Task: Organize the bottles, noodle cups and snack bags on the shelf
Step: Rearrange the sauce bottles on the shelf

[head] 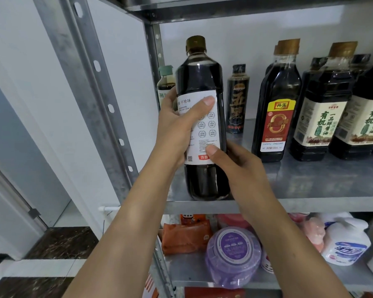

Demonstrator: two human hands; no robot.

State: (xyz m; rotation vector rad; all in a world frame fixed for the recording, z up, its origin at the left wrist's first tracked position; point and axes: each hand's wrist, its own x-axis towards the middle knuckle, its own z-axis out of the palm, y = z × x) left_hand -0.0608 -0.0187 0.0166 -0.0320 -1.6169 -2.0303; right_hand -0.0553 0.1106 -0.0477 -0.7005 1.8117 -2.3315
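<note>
Bottle step. My left hand (177, 123), high, and right hand (235, 166), low, gripped the tall dark white-labelled brown-capped bottle (200, 76), upright at the front-left edge of the grey metal shelf (310, 186). Next, probably: push it back squarely.

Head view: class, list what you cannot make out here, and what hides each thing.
1. Head view, green-capped bottle: mostly hidden behind the dark bottle and the left hand.
2. Head view, label: print too small to read; the right hand covers a corner.
3. Head view, rightmost bottle: cut off by the frame edge.
</note>
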